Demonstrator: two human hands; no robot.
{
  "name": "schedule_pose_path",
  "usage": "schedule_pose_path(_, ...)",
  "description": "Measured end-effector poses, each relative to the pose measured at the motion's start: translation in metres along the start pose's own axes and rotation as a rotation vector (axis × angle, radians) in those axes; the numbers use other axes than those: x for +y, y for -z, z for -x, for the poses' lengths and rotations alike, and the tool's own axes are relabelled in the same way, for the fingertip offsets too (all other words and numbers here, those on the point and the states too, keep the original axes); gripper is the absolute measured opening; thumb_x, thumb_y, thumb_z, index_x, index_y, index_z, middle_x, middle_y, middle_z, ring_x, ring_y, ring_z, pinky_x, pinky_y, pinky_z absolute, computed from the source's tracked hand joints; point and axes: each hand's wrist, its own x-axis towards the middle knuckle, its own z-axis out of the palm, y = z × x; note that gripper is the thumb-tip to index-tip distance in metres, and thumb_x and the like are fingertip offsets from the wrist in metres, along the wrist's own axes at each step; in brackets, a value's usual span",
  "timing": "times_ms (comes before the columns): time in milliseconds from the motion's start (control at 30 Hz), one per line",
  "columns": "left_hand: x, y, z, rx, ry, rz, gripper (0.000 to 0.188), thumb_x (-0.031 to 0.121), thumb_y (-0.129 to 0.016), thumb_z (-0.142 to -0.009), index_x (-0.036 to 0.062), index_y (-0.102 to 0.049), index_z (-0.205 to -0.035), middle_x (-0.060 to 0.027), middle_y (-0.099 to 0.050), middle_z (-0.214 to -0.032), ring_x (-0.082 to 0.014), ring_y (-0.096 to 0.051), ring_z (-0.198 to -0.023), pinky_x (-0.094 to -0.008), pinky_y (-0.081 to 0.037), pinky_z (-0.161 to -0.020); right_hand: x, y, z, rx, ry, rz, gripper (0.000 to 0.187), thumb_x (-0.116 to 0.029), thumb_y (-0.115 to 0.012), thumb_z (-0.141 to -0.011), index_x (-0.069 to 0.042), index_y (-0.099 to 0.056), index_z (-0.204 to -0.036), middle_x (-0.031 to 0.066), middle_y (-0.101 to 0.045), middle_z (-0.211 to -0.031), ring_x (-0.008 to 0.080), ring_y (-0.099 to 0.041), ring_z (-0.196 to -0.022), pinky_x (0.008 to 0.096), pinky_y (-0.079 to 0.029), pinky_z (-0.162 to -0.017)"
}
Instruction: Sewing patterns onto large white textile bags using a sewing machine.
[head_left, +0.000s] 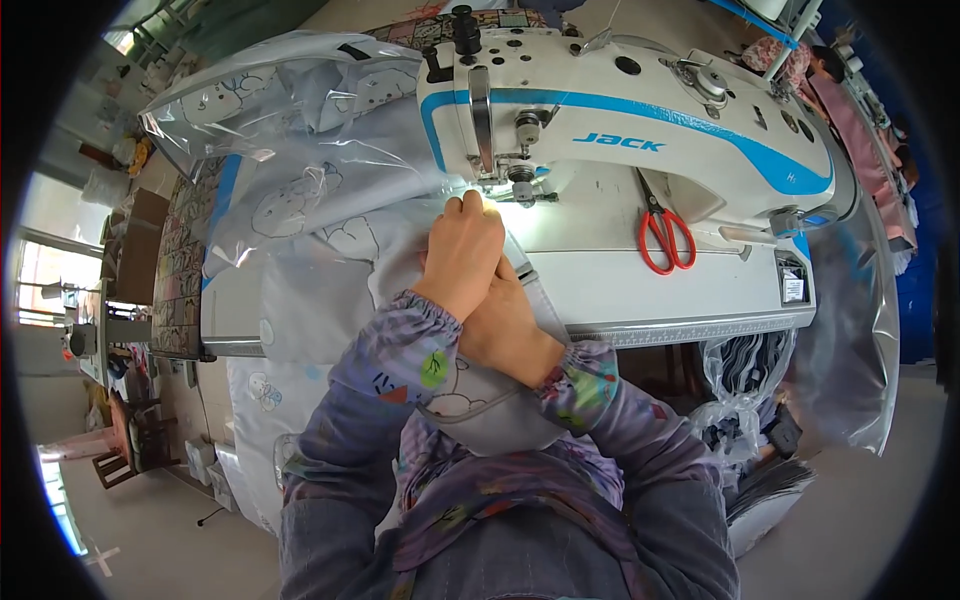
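Observation:
My left hand [466, 250] is closed on grey printed fabric [350, 238] just in front of the presser foot [522, 190] of a white and blue sewing machine [660, 120]. Its curled fingers lie close under the lit needle area. My right hand [508, 328] crosses below it, closed on the same fabric by its bound edge; the left hand hides most of its fingers. A rounded flap of the fabric [500, 425] hangs toward my lap, with a dark grey binding along its rim. Clear plastic-covered printed material [270, 130] is bunched left of the machine head.
Red-handled scissors [666, 238] lie on the machine bed, right of my hands. A ruler strip [690, 328] runs along the table's front edge. Clear bags of dark cloth [745, 370] hang at the right. A person [800, 70] is at the far right.

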Motion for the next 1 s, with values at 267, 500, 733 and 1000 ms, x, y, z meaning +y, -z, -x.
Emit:
schedule_pose_path(267, -0.016, -0.003, 0.001, 0.037, -0.037, 0.077, 0.013, 0.005, -0.065, -0.078, 0.0019, -0.066, -0.091, -0.0151, -0.062, -0.097, -0.0313, -0.065, -0.097, -0.0403, -0.057, -0.077, -0.009, -0.011, -0.014, 0.051, -0.059, 0.083, 0.064, -0.041, -0.053, -0.095, -0.011, -0.046, -0.151, 0.0102, -0.053, -0.148, 0.0285, -0.044, -0.142, 0.0475, -0.028, -0.119)
schedule_pose_path(500, -0.016, 0.01, 0.003, -0.071, 0.021, 0.114, 0.014, 0.006, -0.063, -0.08, 0.0041, -0.067, -0.094, -0.0125, -0.062, -0.097, -0.0331, -0.064, -0.099, -0.0462, -0.054, -0.082, -0.015, -0.007, -0.019, -0.024, -0.062, 0.066, 0.053, -0.037, -0.051, -0.097, -0.012, -0.053, -0.144, 0.0099, -0.053, -0.149, 0.0276, -0.04, -0.145, 0.0485, -0.024, -0.122)
schedule_pose_path(733, 0.008, -0.007, 0.009, 0.044, 0.092, -0.043, 0.018, 0.01, -0.059, -0.085, 0.0083, -0.067, -0.101, -0.0117, -0.061, -0.103, -0.0302, -0.062, -0.105, -0.0482, -0.049, -0.091, -0.013, -0.026, -0.03, 0.098, -0.208, -0.138, 0.081, -0.058, -0.054, -0.096, -0.001, -0.037, -0.151, 0.0199, -0.045, -0.149, 0.0364, -0.047, -0.136, 0.0456, -0.033, -0.115)
schedule_pose_path(1000, -0.004, 0.019, 0.028, 0.021, 0.179, 0.029, 0.022, 0.016, -0.065, -0.088, 0.0085, -0.065, -0.108, -0.0062, -0.062, -0.108, -0.027, -0.057, -0.111, -0.0454, -0.043, -0.1, -0.025, -0.014, -0.05, 0.026, -0.187, -0.07, 0.091, -0.063, -0.058, -0.094, 0.003, -0.036, -0.152, 0.0259, -0.044, -0.15, 0.0413, -0.046, -0.138, 0.0487, -0.033, -0.115)
